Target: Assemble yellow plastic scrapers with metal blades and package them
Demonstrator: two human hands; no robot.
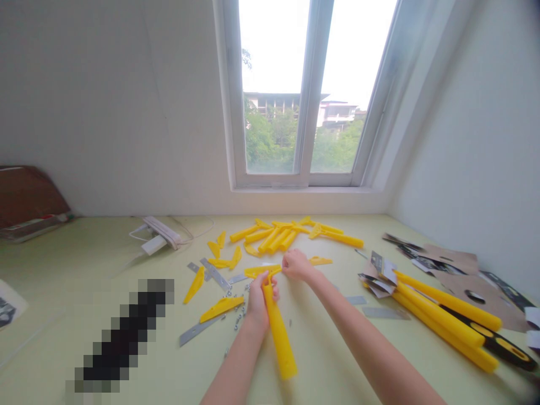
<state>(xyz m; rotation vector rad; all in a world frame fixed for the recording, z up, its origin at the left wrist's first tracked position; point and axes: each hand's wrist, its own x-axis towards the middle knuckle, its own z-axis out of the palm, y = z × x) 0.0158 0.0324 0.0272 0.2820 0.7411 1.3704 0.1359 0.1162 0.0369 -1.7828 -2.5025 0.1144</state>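
Note:
Near the middle of the table, my left hand [258, 301] is wrapped round the neck of a yellow scraper handle [280, 343], whose tube points toward me. Its wide yellow head lies crosswise at the far end. My right hand [295, 265] is closed at the right end of that head; what its fingertips pinch, if anything, is hidden. Left of my hands lie loose yellow head plates [221, 308], flat metal blades [198, 331] and several small screws or nuts [237, 323]. Another yellow plate [320, 261] rests just beyond my right hand.
More yellow handles [278, 239] are piled toward the window. At right lie packaged yellow scrapers [442, 320], brown cardboard sleeves [455, 261] and metal blades [386, 313]. A white power strip [162, 232] with cables sits at back left. A pixelated dark patch [126, 337] covers the left front.

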